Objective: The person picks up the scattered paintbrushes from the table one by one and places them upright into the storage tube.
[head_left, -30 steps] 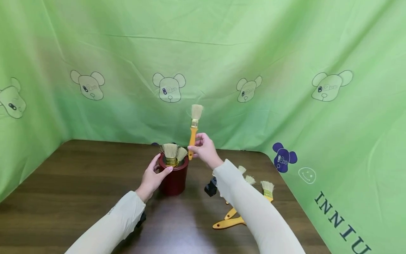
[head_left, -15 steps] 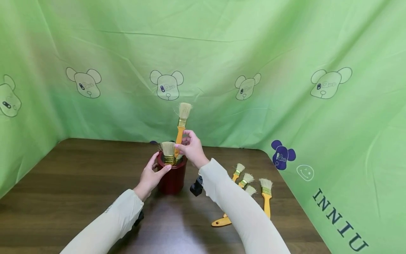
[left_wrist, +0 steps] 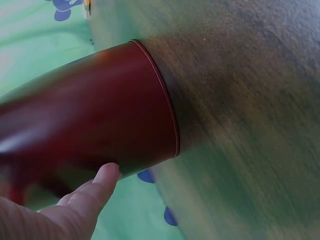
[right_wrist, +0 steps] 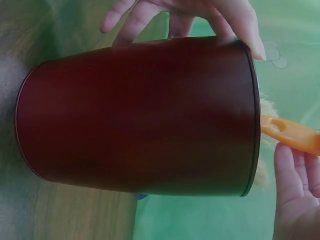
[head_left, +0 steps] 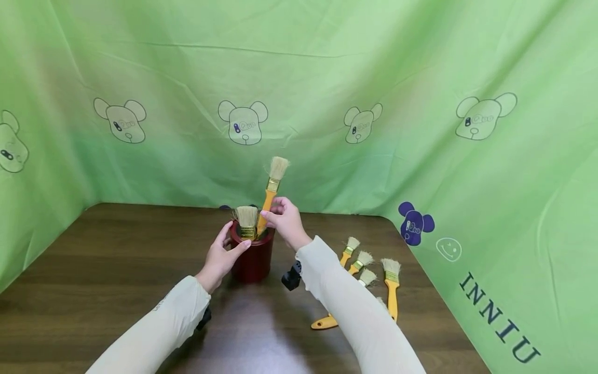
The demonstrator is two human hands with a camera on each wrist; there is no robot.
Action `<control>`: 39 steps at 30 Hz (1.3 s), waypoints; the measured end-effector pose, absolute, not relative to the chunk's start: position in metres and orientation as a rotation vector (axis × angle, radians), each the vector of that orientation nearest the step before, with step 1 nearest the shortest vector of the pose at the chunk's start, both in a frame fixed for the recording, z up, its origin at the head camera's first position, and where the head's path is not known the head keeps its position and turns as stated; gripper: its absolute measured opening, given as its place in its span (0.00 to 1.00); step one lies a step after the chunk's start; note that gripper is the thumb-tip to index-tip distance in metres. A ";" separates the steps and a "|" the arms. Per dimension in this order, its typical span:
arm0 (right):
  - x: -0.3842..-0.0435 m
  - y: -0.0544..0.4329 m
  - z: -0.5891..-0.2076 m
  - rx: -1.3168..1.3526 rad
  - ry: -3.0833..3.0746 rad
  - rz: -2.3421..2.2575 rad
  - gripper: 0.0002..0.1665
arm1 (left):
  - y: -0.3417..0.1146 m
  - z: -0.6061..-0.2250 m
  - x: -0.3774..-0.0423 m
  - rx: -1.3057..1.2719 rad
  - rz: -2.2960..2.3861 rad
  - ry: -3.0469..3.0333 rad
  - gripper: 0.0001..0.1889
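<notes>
Our left hand (head_left: 221, 258) grips the cup (head_left: 254, 264), our right hand (head_left: 287, 223) pinches a brush (head_left: 271, 192). We risk its handle (head_left: 267, 209) snagging on the standing brush (head_left: 247, 218)

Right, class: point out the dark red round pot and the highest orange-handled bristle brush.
Dark red round pot (head_left: 252, 263): head view, outer wall.
Highest orange-handled bristle brush (head_left: 269, 199): head view, upper handle.

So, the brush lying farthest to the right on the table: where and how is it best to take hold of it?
Probably pinch that brush by its orange handle, just below the metal band, coming from above on its right. The handle points toward the person, the bristles away, and the table's other brushes lie to its left.
</notes>
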State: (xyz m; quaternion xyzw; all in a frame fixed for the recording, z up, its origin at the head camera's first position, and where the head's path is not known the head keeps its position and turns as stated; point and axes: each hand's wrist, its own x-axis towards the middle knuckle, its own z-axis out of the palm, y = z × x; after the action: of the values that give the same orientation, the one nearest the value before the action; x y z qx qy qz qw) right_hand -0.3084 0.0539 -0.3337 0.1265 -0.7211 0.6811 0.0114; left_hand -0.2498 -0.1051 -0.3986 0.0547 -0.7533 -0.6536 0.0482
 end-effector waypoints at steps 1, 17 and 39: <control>-0.309 0.055 -0.335 0.394 -2.268 2.105 0.16 | -0.105 -0.398 -0.250 0.167 -1.996 -2.295 0.40; -0.316 0.114 -0.352 0.513 -2.838 1.161 0.18 | -0.105 -0.402 -0.251 0.178 -2.002 -2.286 0.40; -0.317 0.250 -0.377 -0.138 -2.977 1.787 0.32 | -0.105 -0.399 -0.250 0.174 -2.005 -2.286 0.40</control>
State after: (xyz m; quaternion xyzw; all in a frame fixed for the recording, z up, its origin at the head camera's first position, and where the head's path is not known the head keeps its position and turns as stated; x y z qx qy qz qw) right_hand -0.3170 0.2503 -0.3774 -0.0392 -0.8449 0.5071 -0.1657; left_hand -0.2500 -0.1052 -0.3994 0.0572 -0.7497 -0.6576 0.0480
